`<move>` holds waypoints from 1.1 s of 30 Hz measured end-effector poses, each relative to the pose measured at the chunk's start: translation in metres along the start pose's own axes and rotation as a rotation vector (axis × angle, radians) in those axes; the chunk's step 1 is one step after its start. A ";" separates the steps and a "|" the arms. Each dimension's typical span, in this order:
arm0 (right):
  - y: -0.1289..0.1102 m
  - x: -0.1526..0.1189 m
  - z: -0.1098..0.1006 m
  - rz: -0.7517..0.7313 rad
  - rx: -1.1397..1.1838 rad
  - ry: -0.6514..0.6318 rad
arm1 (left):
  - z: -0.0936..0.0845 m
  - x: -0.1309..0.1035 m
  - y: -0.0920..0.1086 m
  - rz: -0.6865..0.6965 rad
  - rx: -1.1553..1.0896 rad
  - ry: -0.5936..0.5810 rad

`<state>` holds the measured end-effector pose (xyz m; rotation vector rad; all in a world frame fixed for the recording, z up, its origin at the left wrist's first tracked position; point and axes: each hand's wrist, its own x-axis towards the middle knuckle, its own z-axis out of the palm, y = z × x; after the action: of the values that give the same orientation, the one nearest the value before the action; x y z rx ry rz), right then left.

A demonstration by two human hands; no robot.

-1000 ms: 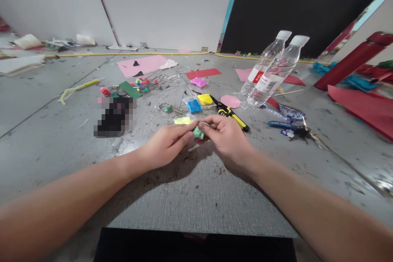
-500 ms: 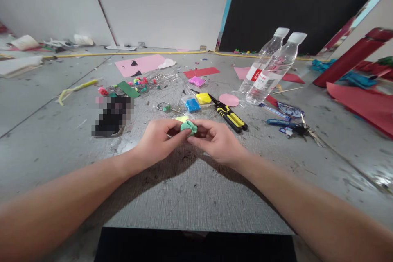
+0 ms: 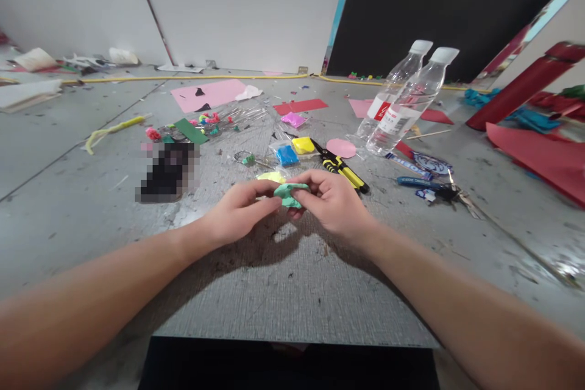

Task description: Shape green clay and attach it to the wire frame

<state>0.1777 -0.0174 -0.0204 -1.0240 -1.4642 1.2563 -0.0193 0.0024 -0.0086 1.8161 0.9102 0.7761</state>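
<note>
A lump of green clay [image 3: 289, 195] is held between both hands above the grey table [image 3: 292, 298]. My left hand [image 3: 240, 210] pinches its left edge between thumb and fingers. My right hand [image 3: 331, 204] grips its right side, the thumb pressing on the front. Just behind the hands lie a pale yellow piece [image 3: 271, 177], a blue packet [image 3: 287, 155] and a yellow packet [image 3: 303, 145]. Pliers with yellow and black handles [image 3: 346, 174] rest behind my right hand.
Two clear bottles [image 3: 397, 109] and a red flask [image 3: 521, 88] stand at the right, near keys [image 3: 461, 195]. At the left are a blurred dark object [image 3: 169, 173], green paper [image 3: 191, 131] and pink paper [image 3: 214, 92]. A pink disc [image 3: 340, 148] lies behind the pliers.
The green clay has shifted slightly right and looks flatter and wider. My right thumb has moved up onto its front, and the left fingers have moved toward its edge.
</note>
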 end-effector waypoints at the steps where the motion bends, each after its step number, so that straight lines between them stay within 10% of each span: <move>1: 0.000 0.000 -0.001 -0.009 -0.021 0.001 | 0.000 0.000 0.000 -0.040 -0.081 -0.001; 20: 0.019 0.006 -0.002 -0.084 0.050 -0.167 | -0.007 0.012 -0.008 -0.136 -0.168 -0.014; 33: 0.004 0.003 -0.006 -0.351 -0.622 -0.083 | -0.008 0.012 -0.005 -0.122 -0.188 -0.080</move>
<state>0.1827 -0.0131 -0.0238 -1.0442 -2.0611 0.6022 -0.0211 0.0175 -0.0088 1.6010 0.8578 0.6844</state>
